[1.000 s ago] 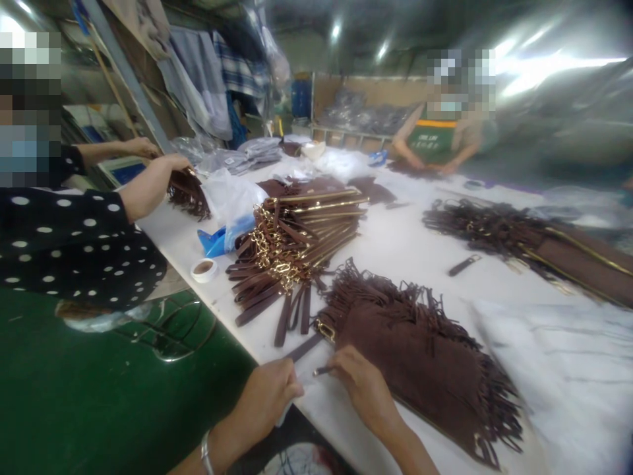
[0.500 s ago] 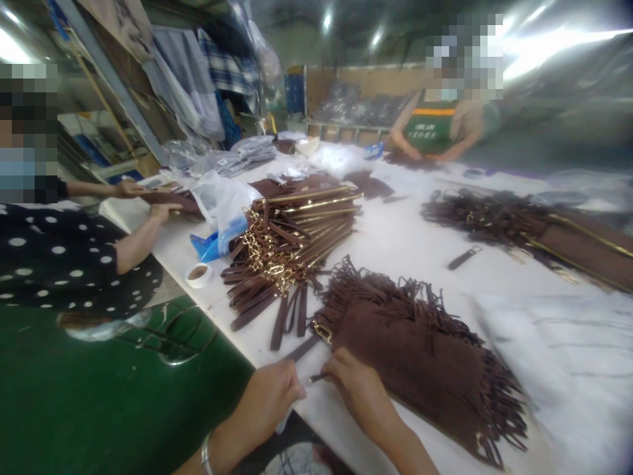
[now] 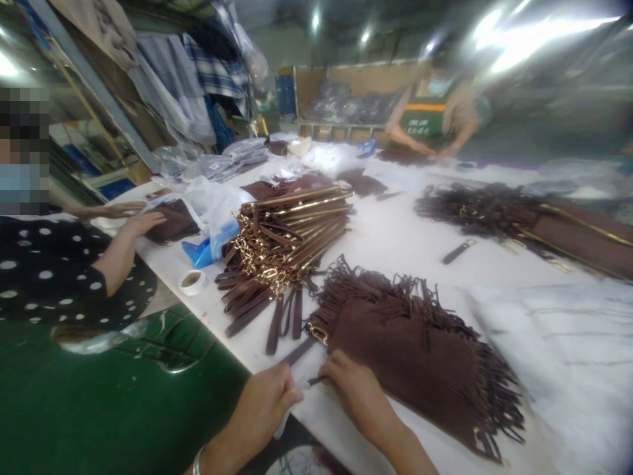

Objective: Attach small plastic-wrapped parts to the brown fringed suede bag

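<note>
My left hand (image 3: 264, 402) is closed in a fist near the table's front edge. A pale, translucent strip (image 3: 281, 425) pokes out below it; what the fingers hold is largely hidden. Just to the right, my right hand (image 3: 359, 392) pinches a thin dark brown strap end (image 3: 313, 380) pointing toward the left fist. Beside my right hand lies a brown fringed suede bag (image 3: 400, 343) with a gold clasp (image 3: 318, 332) at its left corner. A flat brown strap (image 3: 299, 351) runs from near that clasp down to my left hand.
Brown straps with gold chains (image 3: 270, 264) are heaped beyond my hands, beside a tape roll (image 3: 192, 282) and a blue tape dispenser (image 3: 198, 252). More fringed bags (image 3: 568, 231) and white plastic (image 3: 558, 356) lie right. Co-workers' hands (image 3: 136, 227) handle brown pieces left and far across.
My hands hold nearly the same pose. The co-worker at left has laid a brown piece flat, hands now over it. The view has shifted slightly.
</note>
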A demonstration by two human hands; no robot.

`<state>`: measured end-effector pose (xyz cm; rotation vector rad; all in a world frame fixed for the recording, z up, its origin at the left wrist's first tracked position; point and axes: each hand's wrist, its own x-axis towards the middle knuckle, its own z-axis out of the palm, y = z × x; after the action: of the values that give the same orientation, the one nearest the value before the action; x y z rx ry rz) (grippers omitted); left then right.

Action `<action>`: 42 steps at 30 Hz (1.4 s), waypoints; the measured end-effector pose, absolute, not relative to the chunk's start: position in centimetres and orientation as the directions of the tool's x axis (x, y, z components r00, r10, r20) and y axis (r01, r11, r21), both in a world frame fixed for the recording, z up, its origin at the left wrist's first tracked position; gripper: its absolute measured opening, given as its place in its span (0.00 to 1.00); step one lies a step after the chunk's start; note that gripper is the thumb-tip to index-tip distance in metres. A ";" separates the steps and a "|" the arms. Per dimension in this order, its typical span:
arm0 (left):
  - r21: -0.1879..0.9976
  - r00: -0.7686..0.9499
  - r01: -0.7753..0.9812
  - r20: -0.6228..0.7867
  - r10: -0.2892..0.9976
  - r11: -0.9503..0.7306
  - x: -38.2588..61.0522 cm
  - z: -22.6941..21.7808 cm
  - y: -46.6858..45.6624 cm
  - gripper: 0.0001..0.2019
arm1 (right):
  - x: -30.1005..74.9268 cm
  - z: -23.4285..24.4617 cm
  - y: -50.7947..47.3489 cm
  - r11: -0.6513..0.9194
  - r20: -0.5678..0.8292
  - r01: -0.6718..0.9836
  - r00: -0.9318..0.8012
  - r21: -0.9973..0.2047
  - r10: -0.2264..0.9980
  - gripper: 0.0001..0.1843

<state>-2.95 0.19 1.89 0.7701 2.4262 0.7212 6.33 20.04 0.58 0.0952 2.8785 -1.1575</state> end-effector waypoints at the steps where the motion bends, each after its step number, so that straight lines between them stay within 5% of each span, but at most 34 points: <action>1: 0.603 -0.720 0.375 -0.289 0.631 0.704 -2.9 1.9 0.2 0.09 | 6.3 0.5 20.0 0.720 -0.060 0.073 -0.997 -0.690 0.043 0.15; 18: 0.529 -0.655 0.507 -0.276 0.703 0.680 -2.5 1.8 1.0 0.08 | 6.1 0.4 20.4 0.788 -0.040 0.026 -0.999 -0.616 0.002 0.10; 30: 0.625 -0.691 0.356 -0.325 0.646 0.695 -2.3 2.3 1.5 0.08 | 6.3 0.5 20.6 0.780 -0.025 0.019 -1.000 -0.625 0.005 0.10; 42: 0.675 -0.717 0.283 -0.324 0.618 0.681 -1.9 1.2 2.5 0.10 | 5.9 1.1 20.3 0.882 -0.020 -0.035 -0.999 -0.469 -0.050 0.08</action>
<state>-1.93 2.46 1.21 0.6918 2.3520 0.8202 5.90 20.27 1.09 -0.0680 3.0174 -0.7509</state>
